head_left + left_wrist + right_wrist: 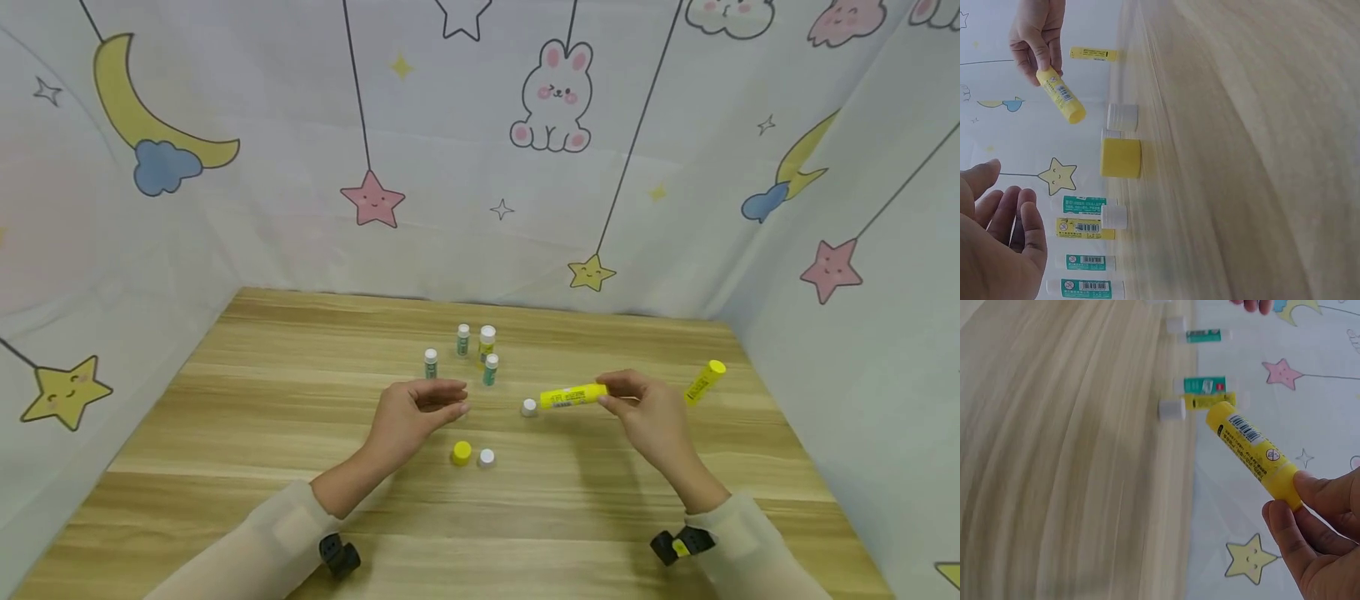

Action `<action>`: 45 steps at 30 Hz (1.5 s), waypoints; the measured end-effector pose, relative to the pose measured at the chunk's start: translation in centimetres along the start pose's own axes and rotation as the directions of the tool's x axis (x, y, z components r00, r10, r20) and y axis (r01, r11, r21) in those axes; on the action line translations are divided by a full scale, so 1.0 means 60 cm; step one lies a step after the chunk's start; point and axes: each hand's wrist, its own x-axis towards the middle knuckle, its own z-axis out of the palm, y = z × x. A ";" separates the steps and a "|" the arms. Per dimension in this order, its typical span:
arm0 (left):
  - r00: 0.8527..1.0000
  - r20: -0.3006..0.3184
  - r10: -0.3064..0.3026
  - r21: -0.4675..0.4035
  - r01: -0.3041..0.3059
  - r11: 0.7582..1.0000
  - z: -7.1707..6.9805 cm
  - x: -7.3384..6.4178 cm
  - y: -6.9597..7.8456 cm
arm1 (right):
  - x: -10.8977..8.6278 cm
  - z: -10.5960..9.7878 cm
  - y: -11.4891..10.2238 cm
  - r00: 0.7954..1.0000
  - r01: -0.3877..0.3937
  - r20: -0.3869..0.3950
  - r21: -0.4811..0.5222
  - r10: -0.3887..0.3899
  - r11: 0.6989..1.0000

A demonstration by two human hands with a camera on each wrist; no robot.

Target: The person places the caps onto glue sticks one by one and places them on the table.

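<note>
My right hand (pixel 651 417) pinches a yellow glue stick (pixel 570 396) by one end between thumb and fingers. The stick is tilted above the table, its other end pointing left, toward a white cap (pixel 529 407) on the tabletop. In the right wrist view the glue stick (pixel 1249 447) shows a barcode. My left hand (pixel 411 417) hovers over the table with loosely bent fingers and holds nothing. Just in front of it stands a green-labelled glue stick (pixel 431 365). Nearer to me lie a yellow cap (pixel 461 453) and another white cap (pixel 487 457).
Beyond the hands stand two more green-labelled glue sticks (pixel 462 342) and a white-capped yellow one (pixel 487 337). Another yellow glue stick (pixel 705 382) is upright right of my right hand. A patterned curtain (pixel 480 242) borders the wooden table (pixel 315 350) behind and at both sides.
</note>
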 end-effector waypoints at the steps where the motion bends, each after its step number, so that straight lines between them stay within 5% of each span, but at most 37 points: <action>1: 1.000 -0.002 0.000 0.004 0.000 1.000 0.000 0.000 0.000 | 0.002 -0.005 0.005 1.000 0.003 0.002 -0.021 -0.003 1.000; 19: 1.000 -0.020 0.010 0.068 -0.008 0.998 0.005 0.005 -0.009 | 0.035 -0.095 0.060 0.992 0.125 0.026 -0.301 -0.122 0.945; 31: 0.997 -0.061 -0.038 0.168 0.048 0.985 0.011 0.010 -0.009 | 0.050 -0.136 0.089 0.983 0.183 0.089 -0.473 -0.160 0.862; 39: 0.994 -0.090 -0.061 0.208 0.079 0.975 0.010 0.010 -0.003 | 0.062 -0.143 0.110 0.949 0.300 0.091 -0.542 -0.301 0.785; 45: 0.994 -0.082 -0.067 0.216 0.084 0.973 0.009 0.009 -0.006 | 0.070 -0.144 0.118 0.952 0.297 0.122 -0.593 -0.280 0.749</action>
